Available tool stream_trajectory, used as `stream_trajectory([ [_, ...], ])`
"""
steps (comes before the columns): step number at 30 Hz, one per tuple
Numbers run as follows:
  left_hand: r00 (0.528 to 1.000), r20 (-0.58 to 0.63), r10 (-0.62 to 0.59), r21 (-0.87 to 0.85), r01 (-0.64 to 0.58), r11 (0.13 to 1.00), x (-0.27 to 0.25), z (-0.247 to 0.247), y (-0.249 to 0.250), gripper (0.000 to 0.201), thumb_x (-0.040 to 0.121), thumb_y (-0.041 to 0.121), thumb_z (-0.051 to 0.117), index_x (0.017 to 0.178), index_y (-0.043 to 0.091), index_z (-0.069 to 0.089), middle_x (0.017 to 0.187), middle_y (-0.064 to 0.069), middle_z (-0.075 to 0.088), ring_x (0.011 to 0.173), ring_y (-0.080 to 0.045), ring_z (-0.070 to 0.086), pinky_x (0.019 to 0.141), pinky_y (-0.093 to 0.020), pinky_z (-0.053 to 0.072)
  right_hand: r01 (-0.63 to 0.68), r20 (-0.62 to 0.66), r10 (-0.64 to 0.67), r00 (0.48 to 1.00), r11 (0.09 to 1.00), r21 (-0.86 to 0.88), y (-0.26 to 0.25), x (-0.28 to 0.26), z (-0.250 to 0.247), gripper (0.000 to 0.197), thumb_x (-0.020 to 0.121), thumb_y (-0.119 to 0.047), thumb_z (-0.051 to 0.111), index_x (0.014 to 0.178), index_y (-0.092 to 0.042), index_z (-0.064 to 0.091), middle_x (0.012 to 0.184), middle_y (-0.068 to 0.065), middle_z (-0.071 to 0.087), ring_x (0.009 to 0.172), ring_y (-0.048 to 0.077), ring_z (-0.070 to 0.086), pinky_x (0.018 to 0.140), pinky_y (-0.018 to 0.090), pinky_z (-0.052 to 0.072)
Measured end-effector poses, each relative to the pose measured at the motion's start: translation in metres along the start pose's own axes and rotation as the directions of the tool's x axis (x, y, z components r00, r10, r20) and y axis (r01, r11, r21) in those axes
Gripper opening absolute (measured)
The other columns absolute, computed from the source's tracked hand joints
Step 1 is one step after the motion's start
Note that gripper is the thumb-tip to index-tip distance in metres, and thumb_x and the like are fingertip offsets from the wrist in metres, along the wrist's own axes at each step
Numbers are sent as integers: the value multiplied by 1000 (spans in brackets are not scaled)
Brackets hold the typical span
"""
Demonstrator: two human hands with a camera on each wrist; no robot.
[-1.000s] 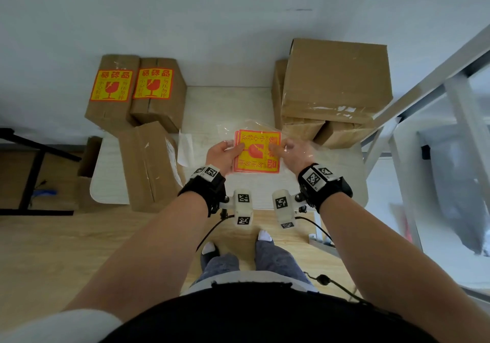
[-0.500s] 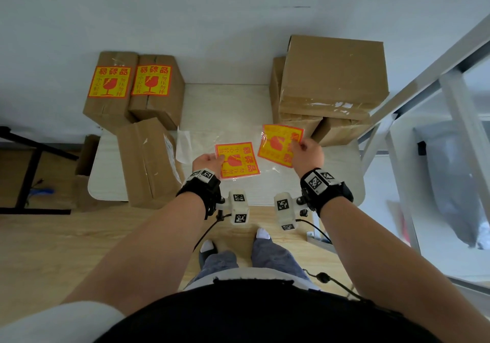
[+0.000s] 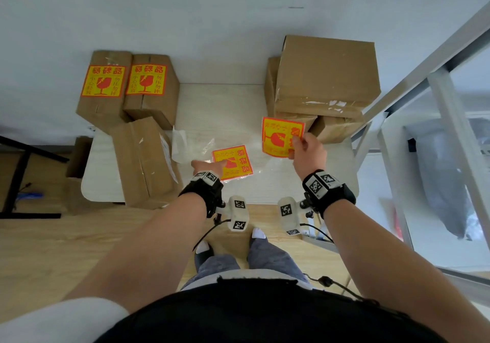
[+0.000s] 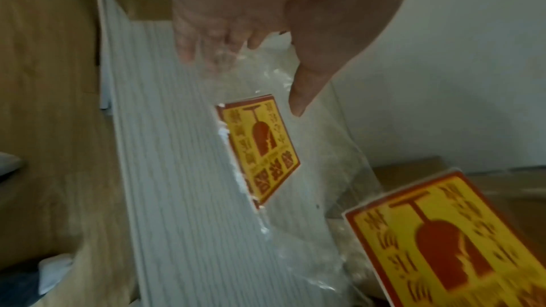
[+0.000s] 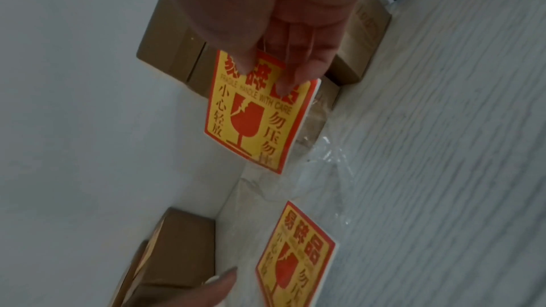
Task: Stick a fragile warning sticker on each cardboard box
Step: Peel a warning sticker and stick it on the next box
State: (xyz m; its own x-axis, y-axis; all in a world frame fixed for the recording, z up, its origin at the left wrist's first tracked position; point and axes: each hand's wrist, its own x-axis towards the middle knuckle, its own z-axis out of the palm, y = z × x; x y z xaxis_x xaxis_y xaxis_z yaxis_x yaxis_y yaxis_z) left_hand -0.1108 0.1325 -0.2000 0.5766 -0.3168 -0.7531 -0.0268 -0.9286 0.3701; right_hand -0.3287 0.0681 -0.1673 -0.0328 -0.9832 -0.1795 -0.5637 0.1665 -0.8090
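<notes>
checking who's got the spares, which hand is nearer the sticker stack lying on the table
Left. The left hand is right at the sticker stack inside its clear bag; the right hand is off to its right, lifted, pinching a single sticker.

Head view looks steeply down over the table (image 3: 217, 104); both wrist views sit close, sharing its sticker pack (image 4: 260, 155)

The fragile sticker (image 5: 254, 113) pinched in the right hand (image 5: 266, 15) is yellow with red print: a cracked-goblet sign, "FRAGILE HANDLE WITH CARE" across the middle, "小心轻放" down one side and "勿压勿摔" down the other. The sticker stack (image 5: 295, 258) in its clear bag on the bench (image 5: 443, 148) is headed "易碎品". The 2 labelled cardboard boxes (image 3: 127, 82) carry the same sticker. The wrist cameras (image 3: 238, 215) bear black-and-white square markers.
</notes>
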Motion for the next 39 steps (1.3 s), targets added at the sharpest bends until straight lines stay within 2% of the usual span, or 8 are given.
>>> stream_trajectory([
  [5, 974, -70, 218, 161, -204, 966, -20, -18, 17, 90, 85, 54, 63, 154, 15, 21, 154, -7, 33, 136, -32, 38, 109, -41, 37, 83, -11, -83, 996, 996, -23, -23, -5, 7, 27, 100, -31, 49, 78, -14, 52, 63, -11, 47, 56, 7, 42, 52, 28, 32],
  [8, 899, 43, 435, -199, -420, 886, -38, -29, 32, 52, 97, 37, 55, 144, 15, 45, 138, -1, 52, 116, -24, 56, 85, -26, 45, 159, 24, -159, 987, 987, -1, -45, -7, 11, 26, 100, -31, 50, 81, -15, 55, 63, -10, 48, 56, 6, 43, 53, 27, 35],
  [11, 864, 90, 496, -525, -382, 761, -62, -48, 46, 22, 100, 31, 53, 109, 13, 63, 106, -7, 69, 82, -20, 66, 69, -29, 50, 246, 103, -244, 964, 969, -9, -64, -8, 19, 23, 99, -31, 52, 84, -16, 58, 64, -8, 53, 57, 8, 48, 55, 28, 39],
  [13, 856, 71, 513, -592, -378, 712, -72, -63, 50, 30, 102, 35, 48, 100, 9, 62, 90, -7, 68, 72, -19, 66, 63, -28, 55, 264, 150, -256, 955, 964, -36, -71, -9, 25, 20, 98, -33, 54, 88, -17, 61, 67, -6, 58, 60, 11, 53, 54, 27, 42],
  [20, 797, 67, 600, -451, -512, 731, -73, -105, 27, 8, 92, 7, 65, 99, 5, 62, 79, -11, 67, 56, -13, 66, 53, -27, 58, 303, 209, -277, 938, 947, -105, -89, -20, 46, 18, 96, -40, 54, 97, -25, 64, 73, -8, 59, 66, 13, 56, 58, 28, 43],
  [25, 827, 97, 554, -389, -481, 786, -68, -123, 9, 10, 88, 6, 70, 96, 5, 63, 71, -9, 65, 42, -7, 60, 45, -20, 53, 318, 185, -291, 939, 938, -137, -110, -26, 57, 19, 93, -42, 59, 102, -28, 67, 79, -10, 61, 74, 13, 57, 64, 29, 46],
  [33, 845, 130, 519, -535, -381, 754, -66, -137, -2, 17, 88, 7, 71, 79, 2, 57, 53, -7, 67, 45, -12, 66, 50, -21, 57, 505, 168, -488, 857, 860, -73, -134, -46, 76, 27, 86, -27, 69, 113, -25, 69, 123, -5, 53, 87, 14, 62, 81, 28, 49],
  [39, 820, 137, 555, -605, -375, 702, -69, -140, -5, 19, 92, 13, 67, 81, 0, 58, 61, -9, 69, 52, -13, 69, 54, -21, 58, 592, 274, -574, 772, 806, 18, -139, -63, 98, 17, 84, -18, 67, 97, -23, 77, 98, -5, 73, 94, 15, 64, 81, 25, 49],
])
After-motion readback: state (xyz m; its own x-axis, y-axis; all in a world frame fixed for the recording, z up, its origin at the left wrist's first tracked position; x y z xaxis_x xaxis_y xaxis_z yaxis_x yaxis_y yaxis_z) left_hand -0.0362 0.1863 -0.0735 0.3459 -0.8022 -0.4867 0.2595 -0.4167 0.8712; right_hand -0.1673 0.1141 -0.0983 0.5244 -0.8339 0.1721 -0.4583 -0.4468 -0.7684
